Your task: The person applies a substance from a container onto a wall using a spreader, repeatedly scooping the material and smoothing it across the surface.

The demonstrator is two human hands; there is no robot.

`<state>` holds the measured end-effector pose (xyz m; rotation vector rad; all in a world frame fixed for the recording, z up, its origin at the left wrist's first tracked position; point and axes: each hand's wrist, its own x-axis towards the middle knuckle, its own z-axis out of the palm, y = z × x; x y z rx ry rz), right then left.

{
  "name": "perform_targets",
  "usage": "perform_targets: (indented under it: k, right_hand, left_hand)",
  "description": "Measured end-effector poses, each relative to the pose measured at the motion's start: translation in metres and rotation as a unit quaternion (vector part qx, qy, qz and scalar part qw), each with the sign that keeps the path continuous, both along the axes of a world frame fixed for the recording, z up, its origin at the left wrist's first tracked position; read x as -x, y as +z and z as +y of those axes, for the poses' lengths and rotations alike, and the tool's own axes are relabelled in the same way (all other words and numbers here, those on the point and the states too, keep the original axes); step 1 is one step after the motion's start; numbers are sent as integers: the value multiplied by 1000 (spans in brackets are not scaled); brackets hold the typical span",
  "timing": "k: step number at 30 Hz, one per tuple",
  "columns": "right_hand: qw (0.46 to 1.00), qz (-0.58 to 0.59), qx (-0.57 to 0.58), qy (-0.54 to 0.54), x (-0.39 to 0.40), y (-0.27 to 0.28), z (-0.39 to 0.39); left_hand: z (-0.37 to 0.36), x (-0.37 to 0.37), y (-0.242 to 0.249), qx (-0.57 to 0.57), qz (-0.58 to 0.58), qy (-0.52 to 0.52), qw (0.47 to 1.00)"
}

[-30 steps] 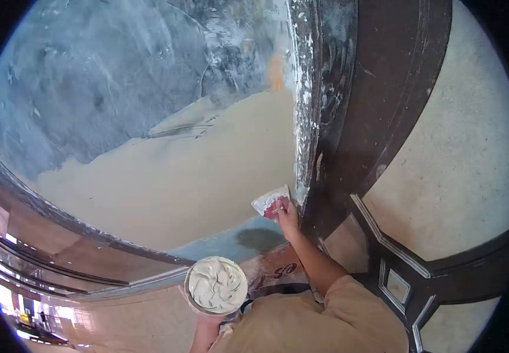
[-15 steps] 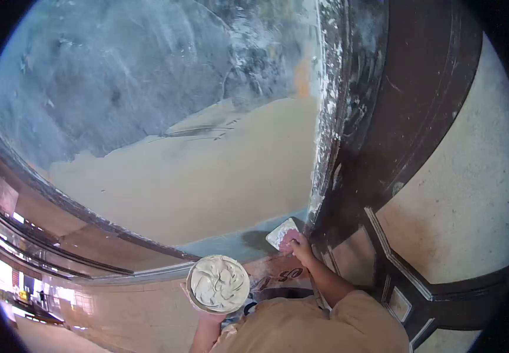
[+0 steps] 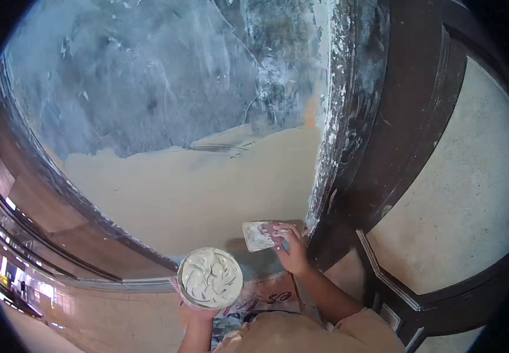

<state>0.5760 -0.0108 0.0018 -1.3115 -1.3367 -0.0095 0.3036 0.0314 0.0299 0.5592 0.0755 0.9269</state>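
Note:
My left hand point(image 3: 198, 312) is closed around a round tub point(image 3: 239, 282) from below. Thick cream-white putty point(image 3: 210, 276) with swirled ridges fills it to near the rim. In my right hand point(image 3: 292, 250) is a flat, square putty spreader point(image 3: 259, 236), smeared white, with a pinkish part under my fingers. It sits close against the lower edge of a smooth cream coat point(image 3: 195, 200) on the wall, just right of the tub. Above that coat the wall surface point(image 3: 142, 88) is blue-grey and patchy.
A dark wooden frame point(image 3: 384, 135) splashed with white runs up the right side, beside a paneled dark structure point(image 3: 407, 306). Below lies a tiled floor point(image 3: 131, 312) and a printed sheet point(image 3: 275, 291). Dark trim point(image 3: 89, 206) curves along the left.
My right hand has moved left and slightly up with the spreader, which is turned flatter against the wall. The tub has shifted slightly left, and the view has tilted.

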Motion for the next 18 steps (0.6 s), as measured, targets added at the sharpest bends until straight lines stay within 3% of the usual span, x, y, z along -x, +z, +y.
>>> perform_targets:
  k: [2, 4, 5, 6, 8, 10, 12, 13, 18]
  right_hand:
    - [998, 27, 47, 17, 5, 23, -6]
    - [999, -18, -6, 37, 10, 34, -5]
    - [999, -17, -5, 40, 15, 37, -8]
    - [999, -36, -9, 38, 17, 40, -8]
    - [998, -58, -15, 36, 22, 43, -8]
    - [998, -43, -10, 33, 31, 41, -9]
    - [999, -33, -1, 27, 40, 42, -7]
    - [999, -43, 16, 21, 44, 48, -10]
    - [993, -118, -2, 25, 47, 68, 3]
  left_hand:
    - [2, -1, 3, -29, -5, 16, 999]
    - [5, 0, 9, -12, -12, 24, 1000]
    - [-1, 2, 14, 162, -151, 26, 975]
    - [3, 6, 13, 160, -153, 27, 975]
    - [13, 13, 9, 41, -16, 26, 999]
    - [17, 18, 11, 32, -13, 33, 999]
    - [19, 22, 17, 76, -231, -20, 970]
    - [28, 32, 14, 65, -20, 38, 997]
    - [44, 40, 35, 80, -40, 34, 995]
